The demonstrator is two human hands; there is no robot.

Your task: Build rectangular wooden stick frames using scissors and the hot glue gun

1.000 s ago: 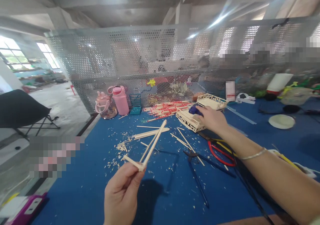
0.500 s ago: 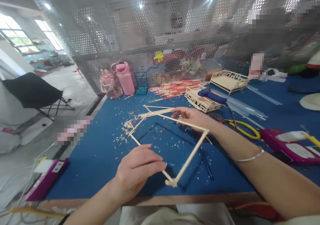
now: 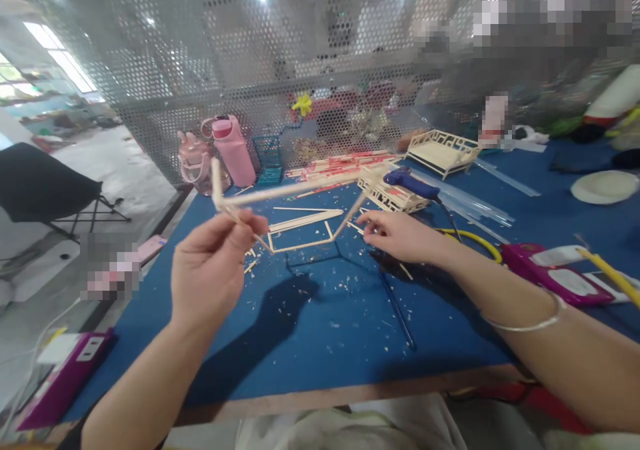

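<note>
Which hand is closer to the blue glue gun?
Right. The right hand is just on the near side of the glue gun; the left hand is farther away, off to its left, holding the stick frame.

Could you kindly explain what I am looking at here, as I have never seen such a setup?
There is no machine: these are a person's bare hands, seen by one head-worn camera looking forward and down. The left hand grips a thin wooden frame, raised above the blue table. The right hand holds nothing that I can see. On the table lie loose sticks, red-marked sticks, wood scraps, two small wooden trays and a blue glue gun. A pink bottle stands towards the back, before a mesh screen.
</note>
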